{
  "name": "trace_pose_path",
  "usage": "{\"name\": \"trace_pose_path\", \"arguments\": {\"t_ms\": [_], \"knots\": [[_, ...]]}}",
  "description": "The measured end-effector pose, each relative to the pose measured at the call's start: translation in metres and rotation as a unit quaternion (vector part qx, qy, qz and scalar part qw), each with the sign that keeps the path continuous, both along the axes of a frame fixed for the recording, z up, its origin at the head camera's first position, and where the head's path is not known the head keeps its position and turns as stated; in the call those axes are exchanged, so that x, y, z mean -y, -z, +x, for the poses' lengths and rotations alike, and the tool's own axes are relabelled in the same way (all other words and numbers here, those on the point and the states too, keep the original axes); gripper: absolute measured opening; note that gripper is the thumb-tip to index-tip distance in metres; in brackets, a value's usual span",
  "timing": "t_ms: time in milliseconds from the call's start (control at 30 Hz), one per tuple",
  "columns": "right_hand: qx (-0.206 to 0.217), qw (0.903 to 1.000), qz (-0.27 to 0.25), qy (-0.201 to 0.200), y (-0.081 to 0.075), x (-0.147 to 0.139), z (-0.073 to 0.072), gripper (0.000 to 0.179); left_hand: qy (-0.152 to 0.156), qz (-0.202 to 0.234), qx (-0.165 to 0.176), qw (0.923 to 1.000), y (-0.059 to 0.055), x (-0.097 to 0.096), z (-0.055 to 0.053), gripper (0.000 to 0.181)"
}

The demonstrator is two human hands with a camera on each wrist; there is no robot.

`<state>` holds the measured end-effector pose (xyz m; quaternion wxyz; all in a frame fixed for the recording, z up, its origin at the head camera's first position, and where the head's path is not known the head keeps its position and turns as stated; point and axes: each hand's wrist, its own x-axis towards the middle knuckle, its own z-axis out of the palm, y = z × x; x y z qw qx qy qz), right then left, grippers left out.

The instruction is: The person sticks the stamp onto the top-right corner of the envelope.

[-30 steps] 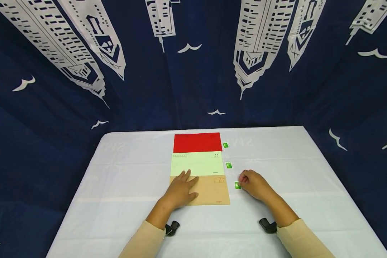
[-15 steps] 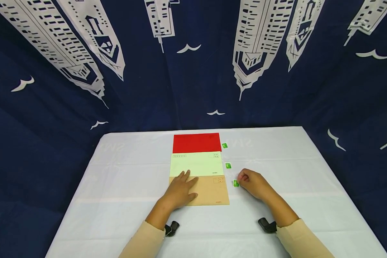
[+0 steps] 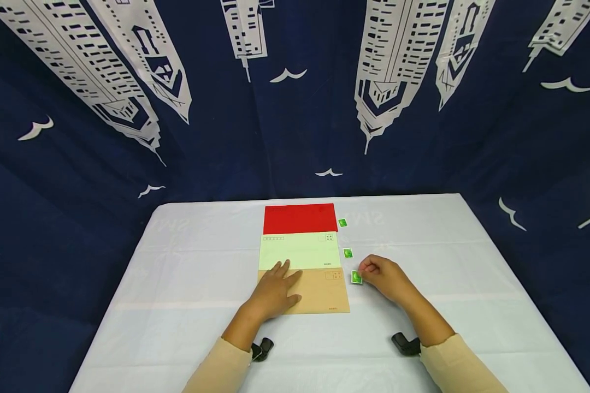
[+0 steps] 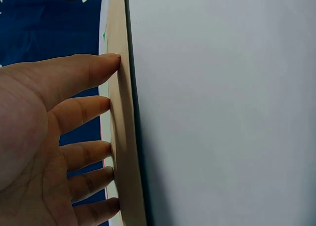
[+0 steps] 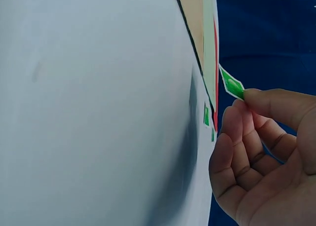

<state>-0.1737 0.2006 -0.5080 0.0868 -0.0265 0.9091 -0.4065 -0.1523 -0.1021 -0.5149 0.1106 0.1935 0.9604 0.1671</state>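
A brown envelope (image 3: 319, 295) lies nearest on the table, below a pale green envelope (image 3: 295, 248) and a red envelope (image 3: 300, 218). My left hand (image 3: 274, 289) rests spread on the brown envelope's left part; in the left wrist view its fingertips (image 4: 112, 63) touch the paper. My right hand (image 3: 385, 277) pinches a green stamp (image 3: 356, 277) with a white border by one corner, between thumb and finger. The right wrist view shows that stamp (image 5: 232, 84) held off the table. It is just right of the brown envelope, which bears printed boxes at its upper right.
Two more green stamps lie on the white table: one (image 3: 347, 252) beside the pale green envelope, another (image 3: 342, 222) beside the red one. A dark blue cloth (image 3: 295, 120) with white building prints hangs behind the table. Black devices (image 3: 263, 349) sit at both wrists.
My right hand has moved slightly left and away from me, carrying the pinched stamp closer to the brown envelope. The left hand stays in place on the paper.
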Motion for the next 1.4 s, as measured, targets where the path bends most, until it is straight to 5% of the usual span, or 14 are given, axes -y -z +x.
{"name": "trace_pose_path", "arguments": {"t_ms": [733, 1400], "knots": [[0.013, 0.9985, -0.054, -0.006, 0.000, 0.012, 0.002, 0.009, 0.003, -0.011, 0.006, 0.9999, -0.001, 0.001, 0.004, 0.062], [0.017, 0.9973, -0.066, -0.025, -0.002, 0.027, -0.006, 0.007, -0.006, 0.024, 0.005, 0.9997, -0.001, 0.000, 0.005, 0.067]]}}
